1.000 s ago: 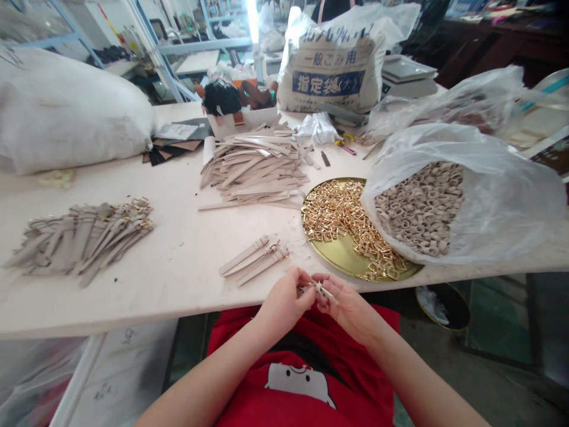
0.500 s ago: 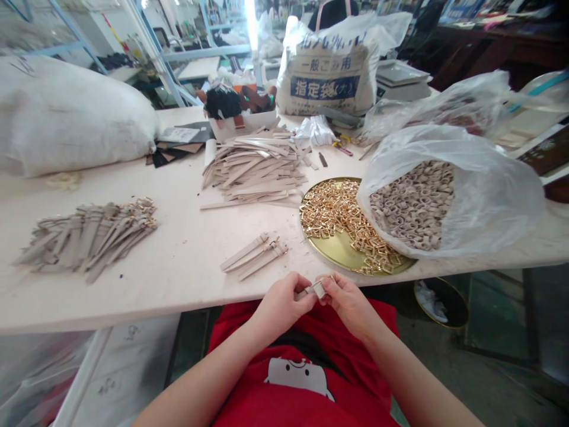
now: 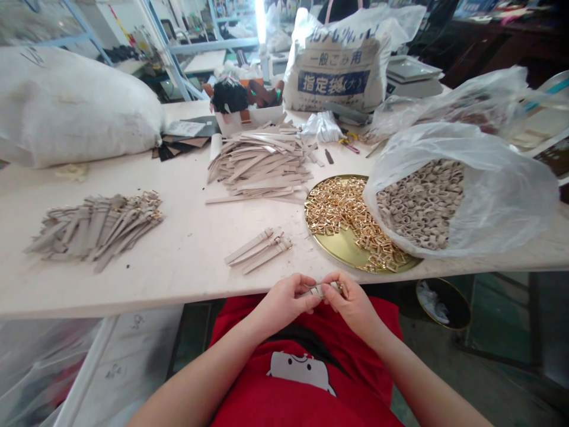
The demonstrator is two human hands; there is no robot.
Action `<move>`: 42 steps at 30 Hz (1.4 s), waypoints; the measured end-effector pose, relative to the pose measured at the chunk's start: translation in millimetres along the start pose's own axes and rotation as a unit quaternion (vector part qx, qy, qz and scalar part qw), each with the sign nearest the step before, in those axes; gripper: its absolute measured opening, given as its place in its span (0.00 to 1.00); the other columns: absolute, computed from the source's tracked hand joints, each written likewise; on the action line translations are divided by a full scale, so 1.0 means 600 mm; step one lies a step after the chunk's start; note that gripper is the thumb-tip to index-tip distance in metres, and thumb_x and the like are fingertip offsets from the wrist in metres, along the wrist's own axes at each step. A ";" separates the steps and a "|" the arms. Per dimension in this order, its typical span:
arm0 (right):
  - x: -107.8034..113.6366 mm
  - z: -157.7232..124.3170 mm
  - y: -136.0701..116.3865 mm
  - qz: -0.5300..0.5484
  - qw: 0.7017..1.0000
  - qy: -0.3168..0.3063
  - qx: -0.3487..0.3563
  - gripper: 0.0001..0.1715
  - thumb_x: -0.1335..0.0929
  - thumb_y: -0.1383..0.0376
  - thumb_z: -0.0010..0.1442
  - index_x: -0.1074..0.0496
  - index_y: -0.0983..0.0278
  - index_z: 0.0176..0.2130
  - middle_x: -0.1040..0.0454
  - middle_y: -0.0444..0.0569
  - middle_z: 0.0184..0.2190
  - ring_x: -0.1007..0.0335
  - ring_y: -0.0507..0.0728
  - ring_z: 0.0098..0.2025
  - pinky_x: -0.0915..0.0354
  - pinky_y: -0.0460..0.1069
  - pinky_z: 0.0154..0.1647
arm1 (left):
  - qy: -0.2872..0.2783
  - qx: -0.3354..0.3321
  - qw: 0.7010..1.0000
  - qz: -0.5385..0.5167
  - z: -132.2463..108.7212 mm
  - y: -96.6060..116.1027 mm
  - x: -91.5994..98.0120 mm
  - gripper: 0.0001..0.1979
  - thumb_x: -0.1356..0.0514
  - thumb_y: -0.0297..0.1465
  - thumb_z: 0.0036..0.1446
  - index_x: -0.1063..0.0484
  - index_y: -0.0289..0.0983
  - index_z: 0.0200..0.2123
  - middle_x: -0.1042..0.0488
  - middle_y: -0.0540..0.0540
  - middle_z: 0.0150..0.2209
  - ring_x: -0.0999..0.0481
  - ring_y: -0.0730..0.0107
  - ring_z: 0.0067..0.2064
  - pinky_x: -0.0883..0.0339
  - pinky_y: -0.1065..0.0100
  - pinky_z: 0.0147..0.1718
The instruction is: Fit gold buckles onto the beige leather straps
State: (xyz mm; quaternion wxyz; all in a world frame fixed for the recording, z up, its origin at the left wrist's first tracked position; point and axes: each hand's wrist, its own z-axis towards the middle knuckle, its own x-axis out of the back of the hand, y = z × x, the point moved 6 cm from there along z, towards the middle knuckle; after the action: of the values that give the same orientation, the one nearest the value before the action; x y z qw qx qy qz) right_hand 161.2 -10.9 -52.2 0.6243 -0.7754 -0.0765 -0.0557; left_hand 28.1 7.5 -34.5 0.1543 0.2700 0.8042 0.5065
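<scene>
Over my lap, at the table's front edge, both hands pinch one beige strap [image 3: 316,291]. My left hand [image 3: 291,299] is closed on its left part. My right hand [image 3: 349,299] grips the other end, where a bit of gold metal shows between the fingers; most of that end is hidden. Just beyond my hands lie several finished-looking straps with buckles [image 3: 260,248]. To their right a round gold tray [image 3: 340,248] bears many small gold buckles [image 3: 338,204]. An open plastic bag [image 3: 498,201] full of beige strap loops [image 3: 422,201] overlaps the tray's right side.
A heap of buckled straps [image 3: 98,228] lies at left, and a pile of plain strips [image 3: 262,163] in the middle. Behind are a big white sack [image 3: 75,112], a printed bag [image 3: 333,71], a box [image 3: 246,118] and scissors [image 3: 349,142]. A bin [image 3: 444,302] stands below.
My right hand has shifted slightly right and turned on the strap, its thumb now lying along it. The left hand keeps its hold. The whole view has shifted a little.
</scene>
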 end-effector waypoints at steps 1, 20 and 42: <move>0.002 -0.001 0.002 -0.008 1.000 0.012 0.005 0.12 0.36 0.55 0.55 0.37 0.62 0.31 0.38 0.40 0.18 0.45 0.50 0.19 0.47 0.46 0.20 | -0.018 0.019 0.999 -0.024 0.001 -0.006 -0.002 0.17 0.42 0.38 0.50 0.34 0.32 0.39 0.26 0.45 0.31 0.28 0.74 0.29 0.36 0.71 0.31; -0.001 -0.002 0.009 -0.076 0.996 -0.013 0.055 0.10 0.41 0.59 0.60 0.37 0.62 0.31 0.35 0.43 0.24 0.40 0.52 0.26 0.42 0.47 0.28 | -0.030 0.085 0.993 -0.075 0.024 -0.041 -0.009 0.15 0.40 0.40 0.47 0.33 0.33 0.33 0.25 0.48 0.29 0.28 0.76 0.27 0.38 0.73 0.28; -0.035 -0.045 -0.010 -0.105 0.982 -0.036 0.155 0.12 0.43 0.61 0.62 0.36 0.63 0.41 0.28 0.48 0.31 0.32 0.54 0.33 0.37 0.47 0.35 | -0.092 0.032 0.984 0.150 -0.023 -0.012 -0.025 0.14 0.50 0.38 0.53 0.34 0.34 0.27 0.28 0.48 0.23 0.28 0.73 0.25 0.36 0.72 0.26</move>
State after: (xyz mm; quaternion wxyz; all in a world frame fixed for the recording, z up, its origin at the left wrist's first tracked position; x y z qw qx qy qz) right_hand 139.9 -37.3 -44.3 0.7246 -0.6582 -0.1877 -0.0804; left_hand 30.9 -14.2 -35.1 0.1411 0.4382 0.7528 0.4705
